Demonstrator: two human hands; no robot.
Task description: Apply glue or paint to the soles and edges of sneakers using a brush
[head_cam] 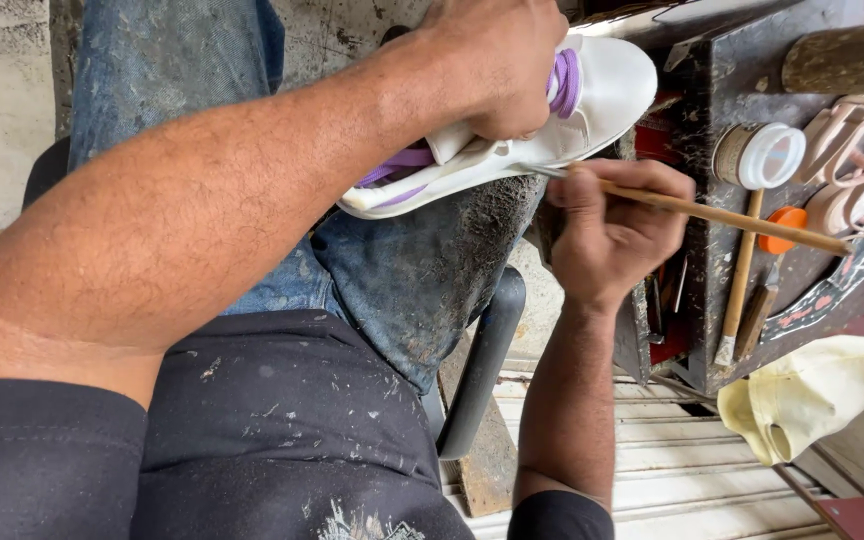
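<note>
Simply smooth white shoe (pixel 592 105), thin wooden brush (pixel 722 213)

Pale slatted floor (pixel 672 470), stained concrete wall (pixel 2 110), grimy dark workbench (pixel 722 90).

Dark short sleeves — stained jeans

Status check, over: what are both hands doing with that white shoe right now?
Left hand clamps white shoe on knee. Right hand holds thin brush, tip at sole edge. Nothing in the way; open jar on workbox alongside.
</note>
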